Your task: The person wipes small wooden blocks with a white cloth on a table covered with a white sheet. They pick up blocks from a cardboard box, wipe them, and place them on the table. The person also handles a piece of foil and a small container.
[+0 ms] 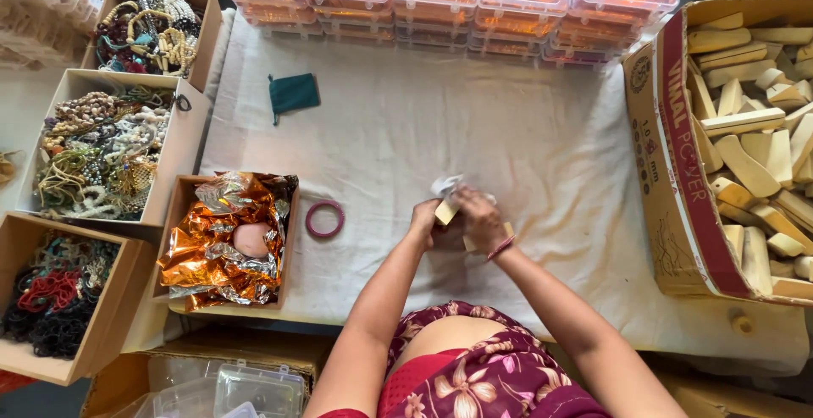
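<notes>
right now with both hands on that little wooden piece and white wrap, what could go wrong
1. The left hand and right hand work a small pale wooden block and crumpled white wrapping above the white cloth-covered table; the block could slip from the grip.
2. The pink ring-shaped bangle lies loose just beside the left forearm and might get nudged away.

Wooden block (446, 211): pale tan, short and flat-sided, tilted, pinched between both hands at the cloth's centre, its upper end toward 12 o'clock.
White wrap (446, 185): crumpled, thin, bunched at the block's top end, touching it, at 12 o'clock from the hands; material hard to tell.
</notes>
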